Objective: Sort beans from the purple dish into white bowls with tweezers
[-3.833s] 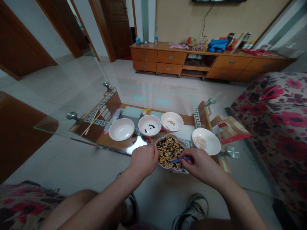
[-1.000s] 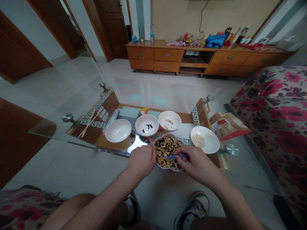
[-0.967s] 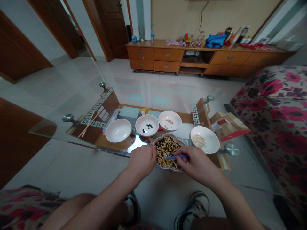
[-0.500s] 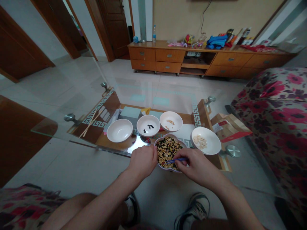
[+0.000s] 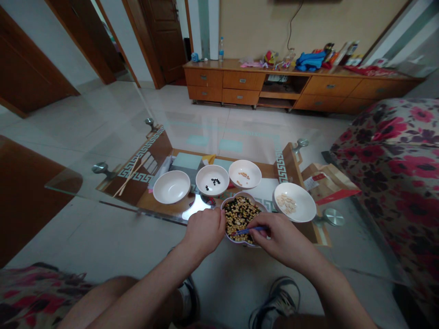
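My left hand (image 5: 206, 230) is closed on the left rim of a scalloped bowl (image 5: 258, 203) at the table's near edge. Mixed beans and seeds (image 5: 240, 214), yellow, black and a few reddish, fill that bowl. Over its right side, my right hand (image 5: 274, 232) pinches blue-purple tweezers (image 5: 252, 230), their tips down among the beans beside a reddish piece. Behind stand a white bowl with nothing in it (image 5: 171, 187), a white bowl with several black beans (image 5: 212, 172) and a white bowl with light-brown pieces (image 5: 244, 167). Flat pale seeds lie in the right-hand white bowl (image 5: 303, 205).
The bowls stand on a glass-topped table (image 5: 116, 192) with metal fittings. Wooden chopsticks (image 5: 129, 176) lie at its left, and a brown paper bag (image 5: 331, 180) is at its right. A flowered sofa (image 5: 394, 160) is on the right; a wooden cabinet (image 5: 242, 80) stands beyond.
Both hands keep almost the same place. The tweezers' tips have shifted very slightly among the beans. The bowls have not moved.
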{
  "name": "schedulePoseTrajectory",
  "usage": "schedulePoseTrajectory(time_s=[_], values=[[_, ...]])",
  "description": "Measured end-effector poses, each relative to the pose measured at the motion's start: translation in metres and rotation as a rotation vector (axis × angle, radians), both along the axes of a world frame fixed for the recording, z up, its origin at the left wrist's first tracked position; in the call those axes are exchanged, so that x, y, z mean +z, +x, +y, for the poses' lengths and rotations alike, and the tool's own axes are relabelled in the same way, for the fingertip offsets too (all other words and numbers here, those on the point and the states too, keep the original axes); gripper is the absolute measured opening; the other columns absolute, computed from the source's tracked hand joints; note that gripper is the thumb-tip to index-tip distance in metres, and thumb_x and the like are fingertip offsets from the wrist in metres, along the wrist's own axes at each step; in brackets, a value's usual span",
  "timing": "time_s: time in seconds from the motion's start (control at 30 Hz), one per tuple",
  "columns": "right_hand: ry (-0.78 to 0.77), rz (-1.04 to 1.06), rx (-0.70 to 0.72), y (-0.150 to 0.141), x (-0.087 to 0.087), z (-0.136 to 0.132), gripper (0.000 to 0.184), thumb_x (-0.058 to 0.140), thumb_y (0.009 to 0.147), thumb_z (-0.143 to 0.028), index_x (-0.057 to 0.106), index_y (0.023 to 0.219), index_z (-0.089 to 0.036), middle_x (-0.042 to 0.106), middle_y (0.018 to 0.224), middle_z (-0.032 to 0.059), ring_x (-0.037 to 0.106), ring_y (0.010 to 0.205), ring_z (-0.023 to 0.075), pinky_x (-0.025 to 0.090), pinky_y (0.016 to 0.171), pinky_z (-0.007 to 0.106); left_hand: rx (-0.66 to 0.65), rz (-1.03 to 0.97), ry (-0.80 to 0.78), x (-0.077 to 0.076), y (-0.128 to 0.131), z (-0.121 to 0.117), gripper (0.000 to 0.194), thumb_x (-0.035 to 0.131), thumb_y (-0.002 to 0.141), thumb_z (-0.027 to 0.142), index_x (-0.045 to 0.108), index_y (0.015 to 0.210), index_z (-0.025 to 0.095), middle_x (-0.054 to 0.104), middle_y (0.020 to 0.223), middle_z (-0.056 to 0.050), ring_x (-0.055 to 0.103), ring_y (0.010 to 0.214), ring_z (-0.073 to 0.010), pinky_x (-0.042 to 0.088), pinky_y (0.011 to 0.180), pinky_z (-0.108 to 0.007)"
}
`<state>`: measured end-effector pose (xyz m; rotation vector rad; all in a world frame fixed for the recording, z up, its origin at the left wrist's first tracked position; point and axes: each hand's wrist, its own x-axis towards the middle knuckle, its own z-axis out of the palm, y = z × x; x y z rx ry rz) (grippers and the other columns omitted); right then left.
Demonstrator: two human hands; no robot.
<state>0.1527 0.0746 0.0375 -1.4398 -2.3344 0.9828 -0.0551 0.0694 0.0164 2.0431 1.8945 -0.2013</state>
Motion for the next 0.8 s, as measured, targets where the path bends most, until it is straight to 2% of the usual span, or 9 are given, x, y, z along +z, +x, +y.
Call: schedulePoseTrajectory(time_s=[0.27, 0.53, 0.67, 0.8], values=[[-0.012, 0.016, -0.016, 0.001, 0.002, 0.002, 0.022, 0.058, 0.086, -0.019, 0.079, 0.085, -0.021, 0.073, 0.073, 0.0022, 0.061, 0.063, 0.0151, 0.041, 0.06, 0.028, -0.001, -0.011, 0.022, -0.002, -0.001, 0.001, 0.053, 0.022, 0.105, 0.04, 0.07, 0.098, 0.019, 0.077, 0.093, -0.012, 0.074, 0.086, -0.0307, 0.055, 0.076, -0.042], [0.088, 0.011, -0.14, 0.011, 0.001, 0.007, 0.024, 0.056, 0.087, -0.025, 0.08, 0.09, -0.021, 0.078, 0.082, 0.0062, 0.066, 0.067, 0.0175, 0.045, 0.061, 0.029, 0.001, -0.024, -0.008, -0.001, 0.0, 0.0, 0.055, 0.02, 0.106, 0.04, 0.07, 0.101, 0.017, 0.077, 0.097, -0.014, 0.074, 0.089, -0.029, 0.053, 0.079, -0.041], [0.103, -0.016, -0.183, 0.018, 0.004, 0.009, 0.024, 0.058, 0.086, -0.028, 0.08, 0.091, -0.021, 0.074, 0.071, 0.0043, 0.062, 0.06, 0.0162, 0.043, 0.058, 0.028, 0.007, -0.027, -0.009, -0.001, 0.0, 0.001, 0.055, 0.02, 0.106, 0.04, 0.07, 0.1, 0.017, 0.076, 0.097, -0.015, 0.074, 0.089, -0.0291, 0.053, 0.079, -0.041], [0.011, -0.024, -0.154, 0.022, 0.008, 0.007, 0.022, 0.06, 0.084, -0.028, 0.08, 0.087, -0.02, 0.065, 0.059, 0.0003, 0.053, 0.051, 0.0136, 0.039, 0.053, 0.027, -0.005, -0.024, 0.002, -0.002, -0.001, 0.001, 0.056, 0.02, 0.106, 0.04, 0.071, 0.1, 0.017, 0.077, 0.096, -0.014, 0.074, 0.089, -0.0304, 0.054, 0.078, -0.043]])
